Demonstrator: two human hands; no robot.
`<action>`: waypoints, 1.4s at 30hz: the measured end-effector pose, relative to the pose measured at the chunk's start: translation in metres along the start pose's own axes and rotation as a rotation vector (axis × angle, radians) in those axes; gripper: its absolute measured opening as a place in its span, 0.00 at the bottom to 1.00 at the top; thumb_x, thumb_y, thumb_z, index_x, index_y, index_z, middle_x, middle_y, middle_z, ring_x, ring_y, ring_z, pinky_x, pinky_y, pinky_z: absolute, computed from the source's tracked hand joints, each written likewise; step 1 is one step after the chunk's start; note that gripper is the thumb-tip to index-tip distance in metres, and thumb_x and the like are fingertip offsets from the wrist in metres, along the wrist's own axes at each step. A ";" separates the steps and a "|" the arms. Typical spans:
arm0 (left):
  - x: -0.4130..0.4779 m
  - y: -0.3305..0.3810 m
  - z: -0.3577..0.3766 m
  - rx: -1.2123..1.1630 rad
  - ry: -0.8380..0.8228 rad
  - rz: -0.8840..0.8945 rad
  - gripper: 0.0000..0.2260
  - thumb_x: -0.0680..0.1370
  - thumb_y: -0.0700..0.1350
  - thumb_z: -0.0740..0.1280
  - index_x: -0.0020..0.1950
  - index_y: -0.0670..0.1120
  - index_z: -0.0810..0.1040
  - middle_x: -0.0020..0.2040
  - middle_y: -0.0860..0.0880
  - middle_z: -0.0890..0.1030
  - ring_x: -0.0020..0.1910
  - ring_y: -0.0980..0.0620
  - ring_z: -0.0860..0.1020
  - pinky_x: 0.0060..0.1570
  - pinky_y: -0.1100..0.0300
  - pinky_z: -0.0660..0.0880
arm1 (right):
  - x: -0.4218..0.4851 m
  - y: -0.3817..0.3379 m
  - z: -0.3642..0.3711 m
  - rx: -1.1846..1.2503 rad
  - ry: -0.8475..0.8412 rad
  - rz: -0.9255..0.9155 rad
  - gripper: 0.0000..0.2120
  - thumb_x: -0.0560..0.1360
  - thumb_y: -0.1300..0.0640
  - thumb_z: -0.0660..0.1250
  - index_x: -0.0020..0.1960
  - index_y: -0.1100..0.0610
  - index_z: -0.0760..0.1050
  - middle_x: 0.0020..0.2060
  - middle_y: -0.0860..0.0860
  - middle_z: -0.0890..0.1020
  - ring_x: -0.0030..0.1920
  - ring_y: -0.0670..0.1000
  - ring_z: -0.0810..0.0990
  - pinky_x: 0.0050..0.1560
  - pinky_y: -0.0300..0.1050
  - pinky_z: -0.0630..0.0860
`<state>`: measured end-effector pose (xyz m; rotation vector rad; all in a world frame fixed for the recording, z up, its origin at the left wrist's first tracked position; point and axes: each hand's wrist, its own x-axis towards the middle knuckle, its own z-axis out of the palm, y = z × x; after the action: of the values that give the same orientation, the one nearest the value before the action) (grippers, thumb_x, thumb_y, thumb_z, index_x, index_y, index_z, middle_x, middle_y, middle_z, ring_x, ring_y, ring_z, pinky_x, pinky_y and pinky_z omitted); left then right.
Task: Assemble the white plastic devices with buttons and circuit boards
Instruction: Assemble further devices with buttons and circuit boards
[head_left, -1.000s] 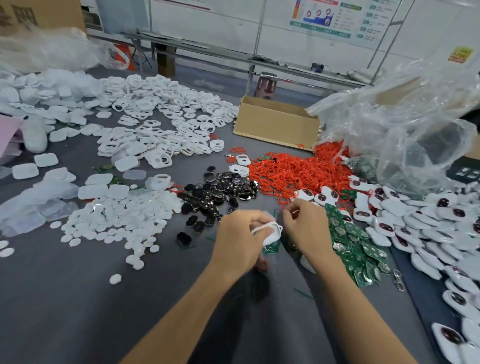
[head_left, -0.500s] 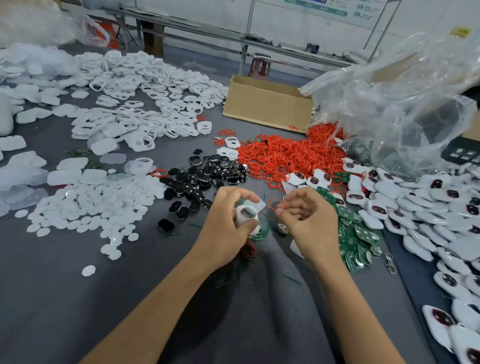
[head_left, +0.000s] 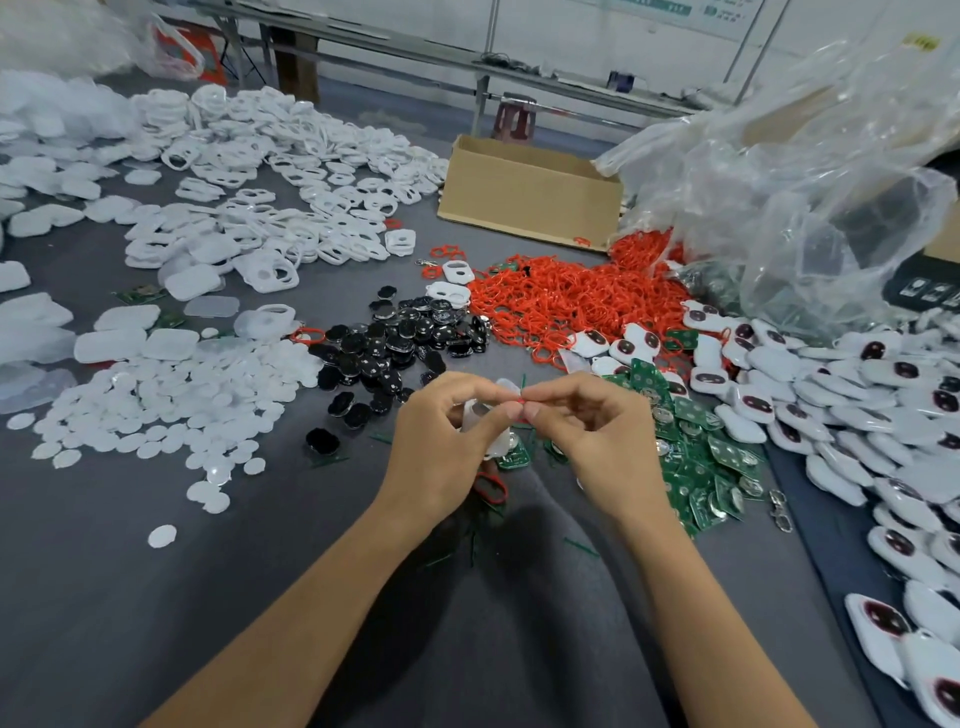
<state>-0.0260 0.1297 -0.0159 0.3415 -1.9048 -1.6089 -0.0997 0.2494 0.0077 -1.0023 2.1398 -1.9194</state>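
Note:
My left hand (head_left: 447, 441) grips a white plastic shell (head_left: 493, 439) above the grey table, fingers curled round it. My right hand (head_left: 587, 431) pinches a thin red ring (head_left: 521, 401) at the shell's top edge, thumb and forefinger meeting those of the left. Most of the shell is hidden behind my left fingers. Green circuit boards (head_left: 696, 457) lie just right of my hands. Black buttons (head_left: 400, 348) are heaped beyond my left hand. Red rings (head_left: 566, 301) form a big pile further back. Finished white devices (head_left: 857, 415) with dark windows spread along the right.
White round discs (head_left: 166, 410) cover the left of the table, white frames (head_left: 270, 171) the far left. A cardboard box (head_left: 530, 192) stands at the back, a clear plastic bag (head_left: 795, 171) at the back right. A loose red ring (head_left: 491, 488) lies under my left wrist.
My hands have come together: the right thumb and forefinger now meet the left at the shell's top with the red ring between them. The camera has tilted down and moved closer.

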 end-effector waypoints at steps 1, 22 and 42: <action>0.000 0.000 0.000 0.012 0.003 0.009 0.04 0.73 0.40 0.73 0.43 0.49 0.84 0.45 0.54 0.81 0.41 0.59 0.79 0.43 0.63 0.74 | 0.000 0.000 0.000 0.005 0.002 0.003 0.12 0.69 0.73 0.71 0.40 0.56 0.81 0.31 0.44 0.83 0.32 0.40 0.79 0.37 0.31 0.73; 0.000 0.005 -0.001 -0.431 -0.107 -0.249 0.14 0.69 0.45 0.71 0.53 0.45 0.81 0.46 0.48 0.83 0.38 0.55 0.78 0.35 0.65 0.74 | -0.001 -0.005 -0.003 0.019 -0.086 -0.101 0.11 0.71 0.71 0.69 0.51 0.59 0.78 0.47 0.52 0.82 0.44 0.44 0.79 0.49 0.44 0.78; -0.004 0.007 -0.001 -0.376 -0.177 -0.388 0.09 0.74 0.29 0.67 0.54 0.32 0.76 0.51 0.35 0.81 0.45 0.46 0.80 0.51 0.51 0.81 | -0.003 0.010 0.004 -0.547 0.056 -0.354 0.10 0.68 0.69 0.73 0.48 0.62 0.82 0.44 0.52 0.82 0.40 0.44 0.78 0.47 0.33 0.75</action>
<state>-0.0209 0.1324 -0.0102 0.4378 -1.6775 -2.2758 -0.0991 0.2473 -0.0029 -1.5189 2.7529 -1.5037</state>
